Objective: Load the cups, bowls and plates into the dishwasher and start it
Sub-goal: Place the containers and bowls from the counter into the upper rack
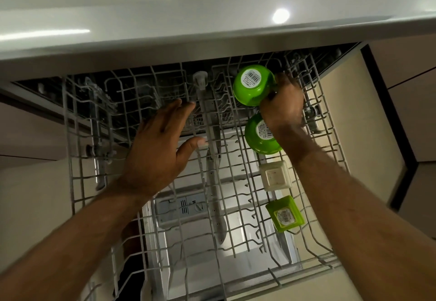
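Our right hand [282, 102] grips the upturned green cup [253, 85] by its side, far right in the rack [81, 178]; likely light, stiff plastic. Our left hand [158, 145] is spread, empty.

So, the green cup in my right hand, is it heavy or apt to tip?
Probably light: the green cup looks like plastic, and the right hand grips it at one side. Base up among the rack tines, it seems unlikely to roll.
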`<action>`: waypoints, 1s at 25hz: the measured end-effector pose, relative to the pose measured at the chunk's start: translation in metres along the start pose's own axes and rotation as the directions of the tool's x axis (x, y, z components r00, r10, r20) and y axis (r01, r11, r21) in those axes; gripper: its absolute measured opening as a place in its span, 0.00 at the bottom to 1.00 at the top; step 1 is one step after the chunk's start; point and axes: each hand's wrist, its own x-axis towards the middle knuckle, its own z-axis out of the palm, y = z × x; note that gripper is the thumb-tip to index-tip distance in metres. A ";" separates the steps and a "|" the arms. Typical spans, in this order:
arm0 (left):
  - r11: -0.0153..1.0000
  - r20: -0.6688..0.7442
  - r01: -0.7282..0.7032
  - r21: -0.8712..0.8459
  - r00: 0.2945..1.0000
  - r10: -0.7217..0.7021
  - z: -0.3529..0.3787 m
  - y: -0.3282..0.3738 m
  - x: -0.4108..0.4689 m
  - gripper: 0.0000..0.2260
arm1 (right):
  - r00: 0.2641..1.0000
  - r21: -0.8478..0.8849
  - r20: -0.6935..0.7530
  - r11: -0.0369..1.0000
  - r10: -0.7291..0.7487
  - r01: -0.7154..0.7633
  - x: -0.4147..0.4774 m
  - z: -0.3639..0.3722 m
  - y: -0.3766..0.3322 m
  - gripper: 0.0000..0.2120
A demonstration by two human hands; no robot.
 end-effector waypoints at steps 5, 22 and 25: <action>0.995 0.073 0.041 0.086 0.996 -0.047 -0.025 0.014 -0.002 0.34 | 0.969 -0.127 0.101 0.963 -0.225 0.237 -0.049 -0.014 -0.029 0.29; 0.987 -0.231 0.090 0.132 0.971 -0.058 -0.222 0.062 -0.061 0.33 | 0.749 0.090 -0.174 0.747 -0.640 0.659 -0.157 -0.148 -0.206 0.15; 0.983 -0.284 0.120 0.137 0.956 -0.078 -0.266 0.036 -0.059 0.34 | 0.733 0.103 -0.153 0.727 -0.663 0.679 -0.160 -0.146 -0.263 0.16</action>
